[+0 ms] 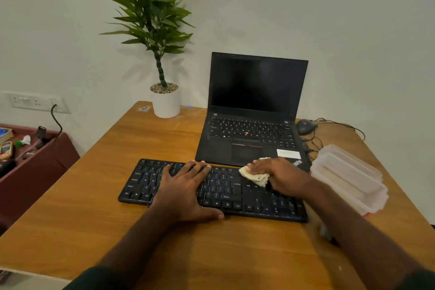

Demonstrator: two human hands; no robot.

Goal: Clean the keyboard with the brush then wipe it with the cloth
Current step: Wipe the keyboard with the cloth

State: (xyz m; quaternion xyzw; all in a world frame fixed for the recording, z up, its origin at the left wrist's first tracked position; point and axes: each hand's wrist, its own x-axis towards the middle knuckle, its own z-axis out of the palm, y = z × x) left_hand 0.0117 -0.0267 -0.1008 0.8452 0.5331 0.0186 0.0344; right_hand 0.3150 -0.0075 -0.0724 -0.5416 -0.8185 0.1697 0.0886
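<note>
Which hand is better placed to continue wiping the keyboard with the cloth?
The right hand. It already presses the cloth onto the keyboard near its far edge. The left hand lies flat on the middle keys, apparently steadying it, and holds nothing.

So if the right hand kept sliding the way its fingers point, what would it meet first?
Probably the left hand: the right hand, pressing the cloth on the keyboard, points left along the top key rows toward its fingertips.

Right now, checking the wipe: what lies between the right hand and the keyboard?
Head view: the cloth, pressed under the right hand onto the keyboard.
</note>
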